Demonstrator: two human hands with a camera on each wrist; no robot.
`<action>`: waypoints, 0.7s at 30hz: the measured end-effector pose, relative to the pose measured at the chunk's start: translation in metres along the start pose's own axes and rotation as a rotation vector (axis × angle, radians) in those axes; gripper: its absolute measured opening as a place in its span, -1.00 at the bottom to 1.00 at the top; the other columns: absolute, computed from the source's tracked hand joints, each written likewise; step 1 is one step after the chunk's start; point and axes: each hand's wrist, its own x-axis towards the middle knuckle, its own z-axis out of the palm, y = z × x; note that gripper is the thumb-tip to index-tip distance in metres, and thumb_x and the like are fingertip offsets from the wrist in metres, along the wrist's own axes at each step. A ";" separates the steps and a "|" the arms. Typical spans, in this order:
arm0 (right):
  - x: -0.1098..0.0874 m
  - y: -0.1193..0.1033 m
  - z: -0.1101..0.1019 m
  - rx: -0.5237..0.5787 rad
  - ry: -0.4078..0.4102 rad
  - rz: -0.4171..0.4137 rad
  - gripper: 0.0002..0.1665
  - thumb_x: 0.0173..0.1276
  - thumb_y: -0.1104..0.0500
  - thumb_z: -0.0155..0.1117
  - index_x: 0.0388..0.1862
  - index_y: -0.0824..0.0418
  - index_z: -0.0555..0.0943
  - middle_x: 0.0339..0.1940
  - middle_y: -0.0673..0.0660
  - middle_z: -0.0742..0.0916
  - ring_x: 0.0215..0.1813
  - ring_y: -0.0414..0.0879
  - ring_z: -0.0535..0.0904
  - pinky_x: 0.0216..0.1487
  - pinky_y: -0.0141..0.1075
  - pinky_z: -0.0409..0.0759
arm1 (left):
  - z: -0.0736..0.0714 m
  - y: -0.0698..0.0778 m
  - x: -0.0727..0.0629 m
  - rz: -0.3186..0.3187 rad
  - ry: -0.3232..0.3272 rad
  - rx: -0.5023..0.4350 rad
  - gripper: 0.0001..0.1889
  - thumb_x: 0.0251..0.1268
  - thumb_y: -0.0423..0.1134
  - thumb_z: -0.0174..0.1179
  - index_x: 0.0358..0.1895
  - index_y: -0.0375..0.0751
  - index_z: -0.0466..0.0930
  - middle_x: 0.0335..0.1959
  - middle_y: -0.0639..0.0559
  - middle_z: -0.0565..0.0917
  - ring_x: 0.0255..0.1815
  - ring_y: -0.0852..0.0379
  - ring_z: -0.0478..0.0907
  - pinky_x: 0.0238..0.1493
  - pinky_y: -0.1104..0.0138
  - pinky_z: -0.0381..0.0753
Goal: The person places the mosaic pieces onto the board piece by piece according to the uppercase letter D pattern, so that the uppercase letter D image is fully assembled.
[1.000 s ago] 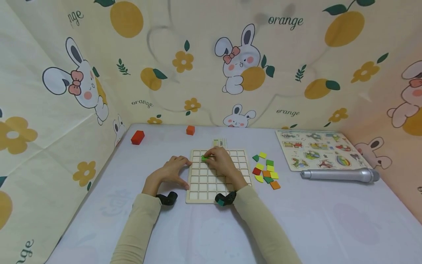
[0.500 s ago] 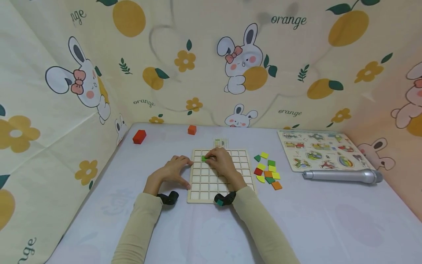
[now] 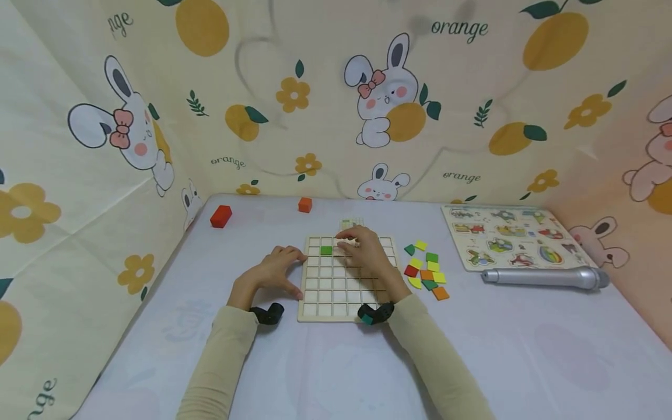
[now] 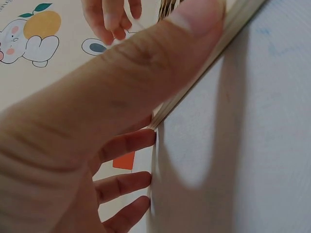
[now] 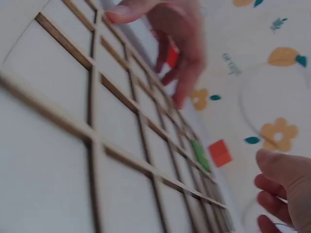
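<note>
A wooden grid board [image 3: 325,296] with square cells lies on the white table. One green square tile [image 3: 326,251] sits in a cell near its upper left corner. My left hand [image 3: 274,272] rests at the board's left side, thumb and index fingertip touching the edge; in the left wrist view the thumb [image 4: 146,58] lies along the wooden rim and the other fingers are spread loosely. Above the upper part of the board, my right hand [image 3: 366,249] hovers just right of the green tile, its fingers loosely bent and holding nothing, as the right wrist view of the hand [image 5: 286,189] confirms.
Right of the board lies a loose group of yellow, green, red and orange tiles [image 3: 427,275]. A small printed pattern card [image 3: 350,223] is behind the board. Red [image 3: 221,216] and orange [image 3: 305,205] blocks stand at the back. A picture puzzle board [image 3: 509,239] and silver microphone [image 3: 543,279] lie far right.
My right hand has let go of the green tile, which stays in its cell, and has lifted away to the right. The left hand has kept its place at the board's edge.
</note>
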 end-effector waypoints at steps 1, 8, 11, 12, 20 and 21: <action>-0.002 0.000 -0.006 0.009 -0.005 0.000 -0.75 0.28 0.15 0.27 -0.09 0.21 0.66 -0.08 0.09 0.68 -0.04 -0.01 0.55 -0.03 -0.13 0.52 | 0.000 0.000 0.000 0.002 0.000 0.000 -0.09 -0.31 0.07 0.53 0.25 -0.12 0.36 0.30 -0.04 0.31 0.32 -0.10 0.11 0.29 -0.02 0.16; -0.016 0.007 -0.045 0.004 -0.024 -0.001 -0.72 0.29 0.15 0.25 -0.04 0.22 0.63 -0.09 0.11 0.67 -0.11 -0.03 0.57 -0.10 -0.12 0.54 | 0.000 -0.001 0.001 0.009 0.006 0.013 -0.09 -0.30 0.08 0.52 0.26 -0.11 0.36 0.28 -0.02 0.33 0.31 -0.08 0.11 0.30 0.00 0.17; -0.023 0.012 -0.062 -0.017 -0.015 0.002 -0.74 0.29 0.16 0.26 -0.07 0.21 0.64 -0.12 0.12 0.68 -0.13 -0.03 0.57 -0.11 -0.11 0.54 | 0.000 -0.001 0.001 0.015 0.009 0.002 -0.09 -0.31 0.08 0.53 0.25 -0.12 0.36 0.28 -0.04 0.33 0.31 -0.10 0.12 0.30 -0.01 0.17; -0.026 0.014 -0.068 -0.026 -0.013 0.008 -0.74 0.29 0.16 0.26 -0.08 0.21 0.64 -0.13 0.11 0.68 -0.13 -0.03 0.57 -0.11 -0.10 0.54 | 0.000 -0.001 0.001 0.015 0.010 0.000 -0.09 -0.31 0.08 0.53 0.25 -0.13 0.36 0.27 -0.04 0.34 0.31 -0.10 0.12 0.29 -0.01 0.17; -0.048 0.033 -0.109 -0.087 -0.016 0.134 -0.74 0.30 0.18 0.25 -0.07 0.26 0.63 -0.11 0.18 0.68 -0.10 0.01 0.54 -0.02 -0.05 0.52 | 0.002 -0.001 0.001 0.003 0.017 0.016 -0.06 -0.33 0.07 0.54 0.27 -0.13 0.36 0.21 -0.02 0.38 0.28 -0.06 0.15 0.28 0.03 0.20; -0.051 0.036 -0.113 -0.094 -0.020 0.155 -0.74 0.30 0.18 0.25 -0.06 0.26 0.63 -0.10 0.19 0.68 -0.10 0.02 0.53 0.00 -0.04 0.51 | 0.002 -0.001 0.001 -0.003 0.016 0.020 -0.06 -0.33 0.07 0.54 0.28 -0.13 0.36 0.20 -0.02 0.39 0.28 -0.06 0.16 0.28 0.03 0.21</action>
